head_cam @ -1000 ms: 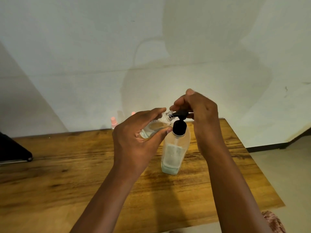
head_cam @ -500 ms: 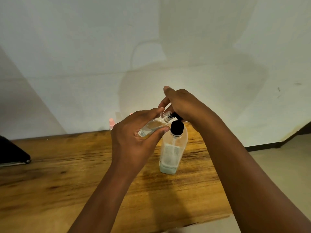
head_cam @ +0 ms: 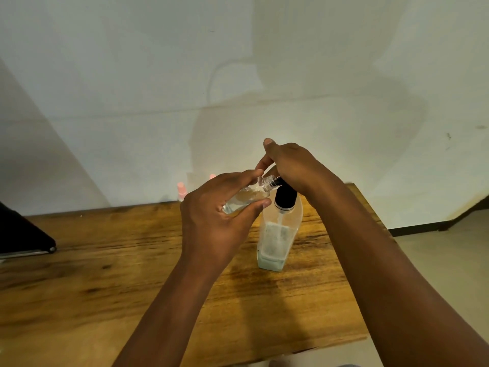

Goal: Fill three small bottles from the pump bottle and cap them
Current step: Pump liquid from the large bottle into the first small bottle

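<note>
A clear pump bottle (head_cam: 275, 234) with a black pump collar stands upright on the wooden table (head_cam: 105, 274), with a little pale liquid at its bottom. My left hand (head_cam: 219, 221) grips a small clear bottle (head_cam: 246, 198), tilted, its open neck against the pump spout. My right hand (head_cam: 291, 165) covers the pump head from above and presses on it; the spout tip shows just below my fingers. Two small bottles with pink caps (head_cam: 181, 190) stand at the table's far edge by the wall, one mostly hidden behind my left hand.
A dark flat object (head_cam: 23, 234) lies at the table's left edge. A white wall rises right behind the table. The table's right edge drops to a pale floor (head_cam: 436, 260).
My right hand has sunk lower onto the pump head, its wrist dropping. The small bottle stays at the spout in my left hand. The view shifted slightly.
</note>
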